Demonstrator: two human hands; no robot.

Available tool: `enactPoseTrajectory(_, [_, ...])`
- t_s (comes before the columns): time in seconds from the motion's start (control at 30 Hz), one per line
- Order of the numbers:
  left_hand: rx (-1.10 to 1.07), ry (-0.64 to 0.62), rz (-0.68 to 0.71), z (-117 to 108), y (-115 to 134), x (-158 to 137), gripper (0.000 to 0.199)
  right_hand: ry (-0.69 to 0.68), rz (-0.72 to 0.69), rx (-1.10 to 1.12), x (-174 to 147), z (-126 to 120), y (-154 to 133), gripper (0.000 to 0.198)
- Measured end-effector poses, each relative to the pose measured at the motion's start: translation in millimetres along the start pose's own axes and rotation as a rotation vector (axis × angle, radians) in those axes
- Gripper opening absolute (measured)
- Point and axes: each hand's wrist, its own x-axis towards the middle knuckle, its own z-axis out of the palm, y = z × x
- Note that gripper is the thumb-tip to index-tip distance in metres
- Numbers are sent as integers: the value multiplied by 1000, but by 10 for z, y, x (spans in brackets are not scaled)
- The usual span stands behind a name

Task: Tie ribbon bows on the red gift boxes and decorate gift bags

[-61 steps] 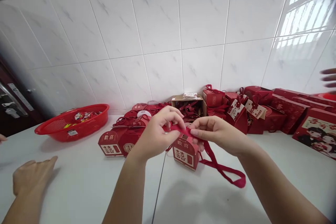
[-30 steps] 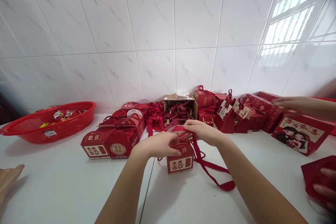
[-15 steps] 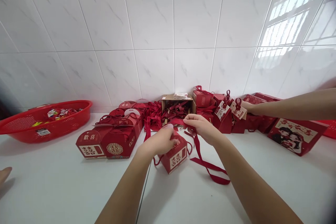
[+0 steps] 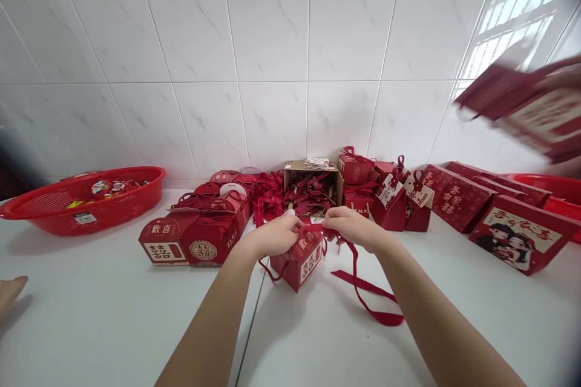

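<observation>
A small red gift box (image 4: 296, 273) with cream character labels and cord handles stands on the white table. My left hand (image 4: 278, 236) is over its top left side, fingers closed on a red ribbon (image 4: 314, 228) that runs across the box's top. On the right, my right hand (image 4: 351, 228) pinches the same ribbon, so a short piece is stretched between the two hands. The ribbon's long tail (image 4: 385, 318) hangs from the right hand and lies looped on the table. Fingertips of both hands are partly hidden.
Larger red boxes (image 4: 200, 248) stand left of the hands. Behind are loose ribbons (image 4: 267, 196) and a cardboard box (image 4: 339, 184) of tags. Tagged boxes (image 4: 390, 202) and gift bags (image 4: 521, 239) stand right. A red basket (image 4: 49, 217) is far left. Another person's hand (image 4: 11, 295) shows left.
My left hand has gone from resting on the box to gripping the ribbon, which is now stretched toward my right hand. At right, another person has lifted red packaging off the table.
</observation>
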Motion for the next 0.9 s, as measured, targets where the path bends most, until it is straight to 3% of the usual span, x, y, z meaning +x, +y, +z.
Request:
enactPoseTrajectory(0.37, [-22, 8, 1, -7, 54, -40, 28, 11, -8, -180, 17, 142, 63, 16])
enactPoseTrajectory(0.5, [-21, 32, 32, -21, 83, -64, 21, 25, -36, -198, 11, 204, 47, 19])
enactPoseTrajectory(0.9, [8, 122, 149, -38, 42, -35, 15, 47, -71, -231, -77, 139, -4, 20])
